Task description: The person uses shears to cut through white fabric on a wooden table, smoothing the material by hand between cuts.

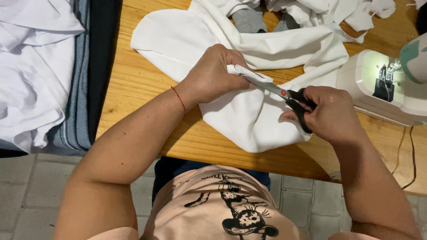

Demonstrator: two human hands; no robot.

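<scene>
Wooden table (147, 84) edge, scissors (284, 95) cutting white cloth (249, 120)

a white sewing machine (387, 89) sits on the wooden table (133, 84), with folded grey cloth (71, 124) just beside the table.

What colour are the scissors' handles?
Black, with a red dot at the pivot; the scissors show in the head view.

left wrist: thin red string bracelet (179, 100) | arms: bare | top: peach tee (222, 204), black animal print
</scene>
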